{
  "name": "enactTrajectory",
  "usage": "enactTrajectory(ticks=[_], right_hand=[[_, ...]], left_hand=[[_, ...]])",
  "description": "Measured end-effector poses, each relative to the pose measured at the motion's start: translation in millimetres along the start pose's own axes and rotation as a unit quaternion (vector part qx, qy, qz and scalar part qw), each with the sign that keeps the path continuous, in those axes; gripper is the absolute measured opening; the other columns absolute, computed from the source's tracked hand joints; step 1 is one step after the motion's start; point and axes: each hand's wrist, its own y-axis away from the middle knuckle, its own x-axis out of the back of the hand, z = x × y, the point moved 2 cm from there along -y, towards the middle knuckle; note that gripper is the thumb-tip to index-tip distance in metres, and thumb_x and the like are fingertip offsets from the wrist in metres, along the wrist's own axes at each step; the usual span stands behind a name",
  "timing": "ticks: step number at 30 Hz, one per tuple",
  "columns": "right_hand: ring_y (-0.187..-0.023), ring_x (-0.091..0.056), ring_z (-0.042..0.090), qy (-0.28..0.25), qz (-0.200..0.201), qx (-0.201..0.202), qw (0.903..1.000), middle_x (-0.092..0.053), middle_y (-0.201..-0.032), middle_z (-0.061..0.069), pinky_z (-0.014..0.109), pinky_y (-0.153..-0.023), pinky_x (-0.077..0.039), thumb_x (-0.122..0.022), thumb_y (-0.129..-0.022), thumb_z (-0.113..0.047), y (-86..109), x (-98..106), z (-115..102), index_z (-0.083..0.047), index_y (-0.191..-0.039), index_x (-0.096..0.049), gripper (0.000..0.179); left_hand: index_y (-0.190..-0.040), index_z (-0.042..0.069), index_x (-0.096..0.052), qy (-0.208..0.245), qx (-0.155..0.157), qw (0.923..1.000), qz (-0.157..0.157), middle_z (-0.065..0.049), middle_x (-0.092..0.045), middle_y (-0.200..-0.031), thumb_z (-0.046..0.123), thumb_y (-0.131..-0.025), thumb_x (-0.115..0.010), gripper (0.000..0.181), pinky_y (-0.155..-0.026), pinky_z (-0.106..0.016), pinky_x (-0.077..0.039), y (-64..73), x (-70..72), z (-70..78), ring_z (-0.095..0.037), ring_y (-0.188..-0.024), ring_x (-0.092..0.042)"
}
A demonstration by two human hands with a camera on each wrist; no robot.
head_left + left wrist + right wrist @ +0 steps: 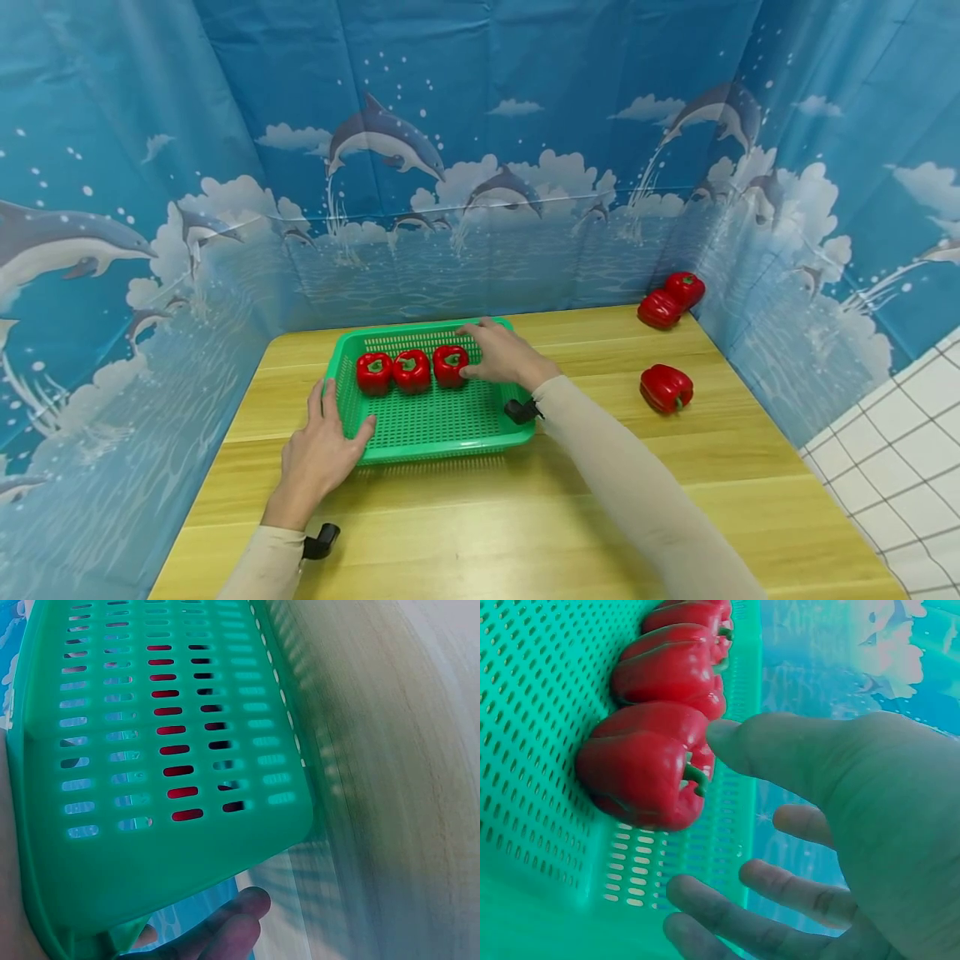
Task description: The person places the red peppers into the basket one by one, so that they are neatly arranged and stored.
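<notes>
A green plastic basket holds three red bell peppers in a row along its back side: a left one, a middle one and a right one. My right hand is over the basket's right part, fingers spread. Its thumb reaches the right pepper's top near the stem, and the other fingers stand apart from it. My left hand is at the basket's front left corner, fingers loosely extended along the left side, thumb over the front rim. Through the slots of the basket wall some red shows in the left wrist view.
On the wooden table, right of the basket, lies one red bell pepper. Two more peppers touch each other at the back right corner. A blue dolphin-print curtain borders the table at the back and sides.
</notes>
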Motion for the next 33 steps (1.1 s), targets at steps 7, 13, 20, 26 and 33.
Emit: enactTrajectory(ticks=[7,13,20,26,33], right_hand=[[-0.151,-0.065,0.044,-0.008,0.016,0.000,0.9998,-0.051,-0.177,0.022,0.063,-0.117,-0.061,-0.087,-0.108,-0.036,17.3,10,6,-0.019,-0.171,-0.059,0.071],[-0.148,-0.067,0.042,-0.012,0.029,0.029,0.9991,-0.057,-0.171,0.022,0.060,-0.118,-0.061,-0.085,-0.110,-0.035,30.3,15,9,-0.014,-0.169,-0.061,0.067],[-0.126,-0.075,0.035,-0.007,0.042,0.042,0.9982,-0.061,-0.166,0.022,0.054,-0.107,-0.065,-0.085,-0.110,-0.035,45.4,17,10,-0.011,-0.167,-0.062,0.066],[-0.128,-0.073,0.036,-0.006,0.052,0.047,0.9975,-0.062,-0.163,0.023,0.055,-0.106,-0.065,-0.085,-0.110,-0.033,53.0,16,13,-0.009,-0.165,-0.064,0.064],[-0.128,-0.073,0.034,-0.011,0.070,0.062,0.9956,-0.065,-0.156,0.020,0.053,-0.105,-0.066,-0.084,-0.110,-0.030,62.6,12,18,-0.007,-0.162,-0.067,0.059]], left_hand=[[-0.187,0.001,-0.004,0.003,0.000,1.0000,0.003,-0.025,-0.007,-0.195,0.064,-0.115,-0.060,0.110,-0.044,-0.038,-0.037,-0.3,-0.5,1.3,-0.026,-0.047,-0.046],[-0.187,0.000,-0.005,0.002,0.000,1.0000,0.006,-0.025,-0.007,-0.195,0.064,-0.115,-0.060,0.111,-0.044,-0.038,-0.038,-0.7,-0.3,0.2,-0.025,-0.047,-0.047],[-0.187,0.000,-0.005,0.001,-0.001,1.0000,0.007,-0.026,-0.008,-0.195,0.069,-0.115,-0.056,0.112,-0.044,-0.038,-0.038,0.9,-0.9,-0.6,-0.025,-0.047,-0.047],[-0.187,0.000,-0.007,0.004,-0.006,0.9998,0.017,-0.027,-0.010,-0.194,0.067,-0.115,-0.059,0.111,-0.043,-0.037,-0.037,0.4,-1.9,0.0,-0.024,-0.046,-0.046],[-0.187,0.001,-0.005,0.002,0.001,1.0000,0.008,-0.025,-0.007,-0.196,0.067,-0.115,-0.058,0.111,-0.044,-0.037,-0.037,-0.7,-1.8,-1.2,-0.025,-0.047,-0.046]])
